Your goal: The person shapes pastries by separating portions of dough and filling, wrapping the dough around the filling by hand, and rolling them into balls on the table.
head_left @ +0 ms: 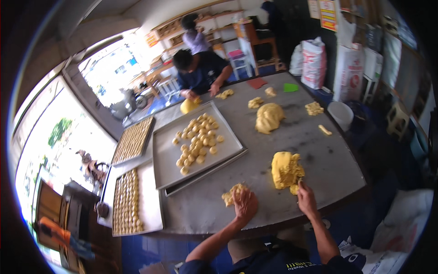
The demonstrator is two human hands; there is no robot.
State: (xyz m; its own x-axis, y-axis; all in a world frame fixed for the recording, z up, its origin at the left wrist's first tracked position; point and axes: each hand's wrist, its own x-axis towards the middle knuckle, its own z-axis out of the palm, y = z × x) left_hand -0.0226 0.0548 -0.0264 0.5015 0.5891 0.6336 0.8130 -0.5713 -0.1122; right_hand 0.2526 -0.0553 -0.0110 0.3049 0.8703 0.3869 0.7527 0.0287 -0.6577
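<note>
Head view: lumpy dough (226, 198), lower centre, is touched by the left hand (246, 205), fingers slightly spread, and could be scattered by hard pressing; rightward, beside yellow dough (284, 170), the right hand (305, 199) has fingers unclear.

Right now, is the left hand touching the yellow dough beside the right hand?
Apart. The head view shows a strip of bare grey table between the left hand and the yellow dough.

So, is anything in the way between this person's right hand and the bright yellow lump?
Nothing visible: the right hand is right by the near edge of the bright yellow lump.
</note>
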